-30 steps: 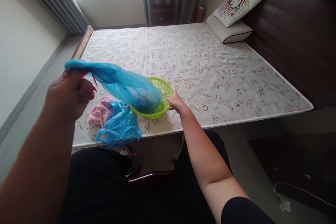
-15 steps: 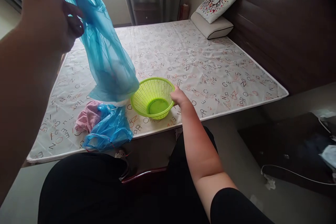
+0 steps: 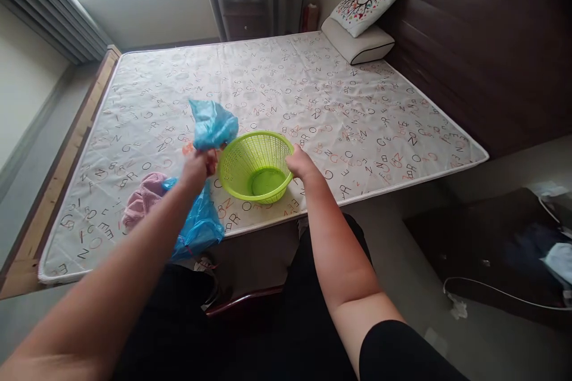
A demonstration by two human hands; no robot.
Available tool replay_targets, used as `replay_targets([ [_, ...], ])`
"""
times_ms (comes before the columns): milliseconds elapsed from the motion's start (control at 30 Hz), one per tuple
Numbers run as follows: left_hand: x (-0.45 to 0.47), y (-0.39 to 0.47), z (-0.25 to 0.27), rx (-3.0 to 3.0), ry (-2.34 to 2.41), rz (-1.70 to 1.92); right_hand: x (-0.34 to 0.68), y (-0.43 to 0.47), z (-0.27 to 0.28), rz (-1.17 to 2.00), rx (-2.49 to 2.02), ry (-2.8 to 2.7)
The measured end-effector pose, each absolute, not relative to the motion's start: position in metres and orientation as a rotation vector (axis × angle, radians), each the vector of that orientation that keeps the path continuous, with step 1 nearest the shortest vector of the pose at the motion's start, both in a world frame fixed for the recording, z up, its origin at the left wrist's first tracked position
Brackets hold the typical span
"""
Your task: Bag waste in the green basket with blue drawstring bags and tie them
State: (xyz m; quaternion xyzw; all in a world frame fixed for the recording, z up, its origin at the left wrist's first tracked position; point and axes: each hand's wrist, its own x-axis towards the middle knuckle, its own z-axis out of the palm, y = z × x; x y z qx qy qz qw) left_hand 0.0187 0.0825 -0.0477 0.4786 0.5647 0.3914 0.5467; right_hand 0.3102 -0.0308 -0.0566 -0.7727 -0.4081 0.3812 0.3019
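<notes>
My right hand [image 3: 300, 164] grips the right rim of a green plastic basket [image 3: 227, 181] with mesh sides and a solid bottom; nothing lies in it. At the basket's left side, my left hand [image 3: 201, 165] is closed on a translucent blue plastic bag [image 3: 214, 125], which bunches up just beyond the fingers. The fingertips are partly blurred. Under my left forearm lies a second blue plastic bag [image 3: 203, 223], partly covered by the arm. Beside it, to the left, is a crumpled pink towel [image 3: 145, 193].
All of this is on a letter-printed mattress [image 3: 277, 86] with its near edge just before my knees. A tree-print pillow [image 3: 373, 0] rests on a beige pillow [image 3: 357, 44] by the dark headboard [image 3: 456, 41]. A dark low surface [image 3: 487, 244] with a white cable stands at right.
My left hand has come down from the upper left to beside the basket, bringing the blue bag, which hung long before and is bunched now. My right hand keeps its hold on the basket.
</notes>
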Motion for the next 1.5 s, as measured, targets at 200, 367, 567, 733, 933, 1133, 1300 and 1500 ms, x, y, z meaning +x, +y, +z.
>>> replay_targets([
  [200,-0.013,0.017,-0.133,0.955,1.462,0.762,0.307,-0.031,-0.049,1.020,-2.099,-1.056],
  [367,-0.027,-0.014,-0.159,0.968,1.522,0.610,0.307,-0.029,-0.047,1.022,-2.141,-1.022],
  [567,-0.037,-0.035,-0.182,1.009,1.684,0.404,0.307,-0.028,-0.049,1.011,-2.128,-1.009],
  [733,-0.046,-0.028,-0.170,1.096,1.708,0.236,0.306,-0.026,-0.054,0.989,-2.131,-1.022],
  [933,-0.068,-0.009,-0.142,1.517,1.545,-0.037,0.306,-0.024,-0.053,0.987,-2.147,-1.037],
  [1133,-0.071,-0.009,-0.133,1.666,1.588,-0.078,0.304,-0.024,-0.051,0.891,-2.248,-1.050],
  [1300,-0.056,-0.018,-0.126,1.893,1.580,-0.200,0.302,-0.029,-0.050,0.692,-2.388,-1.165],
  [1500,-0.044,-0.017,-0.125,2.009,1.475,-0.357,0.306,-0.039,-0.045,0.673,-2.532,-1.232],
])
